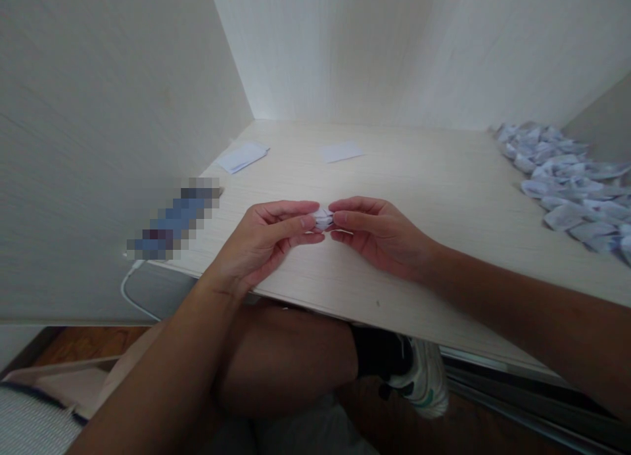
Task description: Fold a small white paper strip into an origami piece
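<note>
A small folded piece of white paper [324,219] is held between my two hands above the front part of the pale desk. My left hand [276,235] pinches its left end with thumb and fingers. From the other side, my right hand [377,230] grips the right end the same way. The fingertips of both hands cover much of the paper, so its full shape is hidden. Farther back on the desk lie a flat white sheet [341,152] and, to its left, a small stack of white paper [244,157].
Many folded white paper pieces [566,172] are heaped along the desk's right side. A blurred-out device [172,221] with a white cable [124,287] lies at the left edge. Pale panels [374,54] enclose the desk [434,179]. My crossed leg and shoe [424,379] are below the front edge.
</note>
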Demonstrator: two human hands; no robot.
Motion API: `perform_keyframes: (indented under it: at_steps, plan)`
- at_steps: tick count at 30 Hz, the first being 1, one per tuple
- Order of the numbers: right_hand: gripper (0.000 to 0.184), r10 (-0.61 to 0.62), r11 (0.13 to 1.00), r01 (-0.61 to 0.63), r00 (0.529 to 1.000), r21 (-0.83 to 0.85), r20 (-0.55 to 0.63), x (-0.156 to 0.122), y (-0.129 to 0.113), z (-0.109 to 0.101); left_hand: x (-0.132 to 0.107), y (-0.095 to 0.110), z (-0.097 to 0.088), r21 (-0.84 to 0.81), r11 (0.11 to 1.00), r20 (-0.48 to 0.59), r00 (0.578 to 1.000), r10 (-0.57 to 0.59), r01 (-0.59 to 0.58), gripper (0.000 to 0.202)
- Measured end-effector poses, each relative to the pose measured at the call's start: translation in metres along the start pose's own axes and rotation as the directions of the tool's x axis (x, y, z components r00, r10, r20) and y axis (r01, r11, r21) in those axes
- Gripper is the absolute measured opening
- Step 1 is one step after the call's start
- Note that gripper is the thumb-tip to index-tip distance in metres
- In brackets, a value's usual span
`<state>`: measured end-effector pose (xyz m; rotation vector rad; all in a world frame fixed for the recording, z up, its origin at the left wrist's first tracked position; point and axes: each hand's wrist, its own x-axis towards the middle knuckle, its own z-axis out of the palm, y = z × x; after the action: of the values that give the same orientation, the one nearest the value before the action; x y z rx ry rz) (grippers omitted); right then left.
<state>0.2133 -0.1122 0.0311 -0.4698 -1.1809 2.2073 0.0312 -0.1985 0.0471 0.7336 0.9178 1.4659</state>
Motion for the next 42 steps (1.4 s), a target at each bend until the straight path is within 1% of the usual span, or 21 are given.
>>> perform_keyframes:
  at_steps: [4, 8, 11, 17, 19, 24, 27, 31, 36, 39, 42]
  plan:
    - [0.021, -0.007, 1.0, 0.006, 0.999, -0.02, -0.035, -0.0003, 0.0005, 0.0004, -0.0005, 0.0016, -0.0005, 0.031, 0.999, 0.001, 1.0, 0.01, -0.01, 0.022]
    - [0.022, -0.048, 0.998, 0.045, 0.997, -0.054, -0.06, -0.0011, 0.001, 0.0019, -0.001, 0.0016, -0.0014, 0.079, 0.996, -0.009, 0.999, 0.039, -0.038, 0.022]
    - [0.024, -0.069, 0.993, 0.061, 0.994, -0.099, -0.081, -0.0021, 0.0005, 0.0032, -0.0011, 0.0008, -0.0026, 0.095, 0.995, -0.013, 0.999, 0.039, -0.037, 0.023]
    - [0.027, -0.073, 0.991, 0.066, 0.996, -0.118, -0.059, -0.0022, 0.0003, 0.0041, -0.0015, 0.0002, -0.0041, 0.083, 0.996, -0.008, 1.0, 0.013, -0.012, 0.022]
    - [0.026, -0.072, 0.991, 0.066, 0.996, -0.119, -0.046, -0.0021, 0.0008, 0.0037, -0.0014, 0.0008, -0.0049, 0.063, 0.998, 0.001, 1.0, -0.018, 0.018, 0.022]
    - [0.024, -0.059, 0.991, 0.058, 0.998, -0.118, -0.005, -0.0023, 0.0033, 0.0013, -0.0016, 0.0031, -0.007, -0.014, 0.986, 0.046, 0.985, -0.164, 0.165, 0.028]
    - [0.024, -0.034, 0.994, 0.036, 0.999, -0.105, 0.013, -0.0027, 0.0049, -0.0006, -0.0025, 0.0035, -0.0074, -0.045, 0.98, 0.051, 0.98, -0.193, 0.196, 0.029]
    - [0.023, -0.021, 0.995, 0.022, 1.0, -0.099, 0.013, -0.0029, 0.0052, -0.0014, -0.0027, 0.0021, -0.0087, -0.039, 0.984, 0.047, 0.984, -0.172, 0.174, 0.028]
    - [0.021, -0.031, 0.994, 0.032, 0.999, -0.109, 0.017, -0.0029, 0.0032, 0.0, -0.0026, 0.0027, -0.0093, 0.063, 0.993, 0.032, 0.994, -0.102, 0.1, 0.025]
    - [0.023, -0.032, 0.989, 0.038, 0.999, -0.146, 0.037, -0.0028, 0.0035, 0.0004, -0.0034, 0.0049, -0.008, 0.112, 0.989, 0.038, 0.994, -0.101, 0.096, 0.021]
    - [0.024, -0.052, 0.979, 0.062, 0.997, -0.196, 0.057, -0.0026, 0.0057, -0.0002, -0.0036, 0.0059, -0.0084, 0.125, 0.987, 0.041, 0.994, -0.105, 0.1, 0.017]
